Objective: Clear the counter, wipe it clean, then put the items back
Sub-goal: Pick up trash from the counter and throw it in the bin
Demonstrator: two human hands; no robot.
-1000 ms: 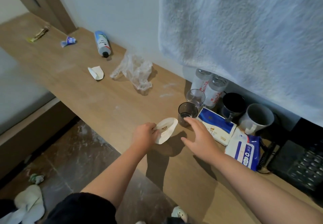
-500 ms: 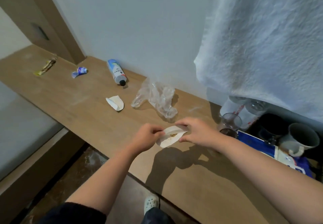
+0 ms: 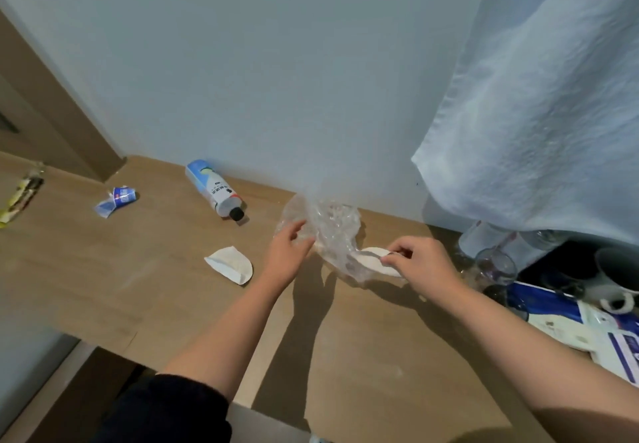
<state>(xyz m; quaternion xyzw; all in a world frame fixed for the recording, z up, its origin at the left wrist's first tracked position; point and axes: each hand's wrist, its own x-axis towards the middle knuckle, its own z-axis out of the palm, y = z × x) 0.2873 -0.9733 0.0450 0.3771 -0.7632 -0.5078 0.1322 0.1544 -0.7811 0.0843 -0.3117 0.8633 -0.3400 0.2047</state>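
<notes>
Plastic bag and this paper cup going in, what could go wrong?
The left hand grips the clear plastic bag on one side only, so its mouth may sag and the flattened paper cup, pinched by the right hand, could miss and drop on the counter. The right forearm is near the drinking glass and might knock it.

clear plastic bag point(image 3: 332, 231): crumpled, gripped by left hand point(image 3: 287, 256) | flattened white paper cup point(image 3: 375, 264): pinched in right hand point(image 3: 420, 262), far end behind bag film
</notes>
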